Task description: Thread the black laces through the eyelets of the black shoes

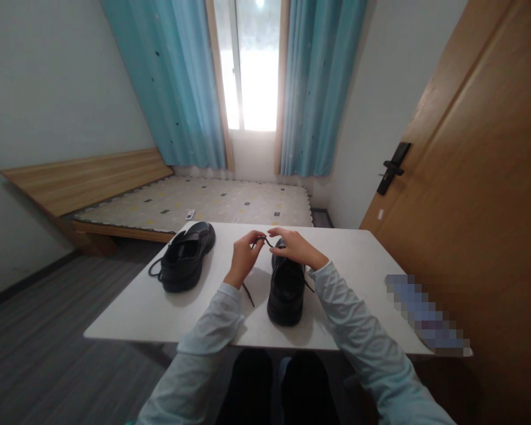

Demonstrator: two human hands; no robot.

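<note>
On the white table (336, 319), a black lace-up shoe (285, 308) stands upright in front of me, heel toward me. A dark shoelace (268, 242) runs from its front up to my left hand (244, 257), whose thumb and fingertips pinch it just left of the toe. One loose lace end hangs below that hand. My right hand (294, 248) is over the front of the shoe, hiding part of it. Its thumb and index finger are apart, close to the lace. A second black shoe (181, 277) rests on the left of the table, its lace looped out behind the heel.
Beyond the table lies a low bed (225, 200) with a patterned mattress and a small white object (190, 215) on it. A wooden door (464, 165) stands close on the right. By the table's right edge is a pixelated patch (425, 316). My legs are below the near edge.
</note>
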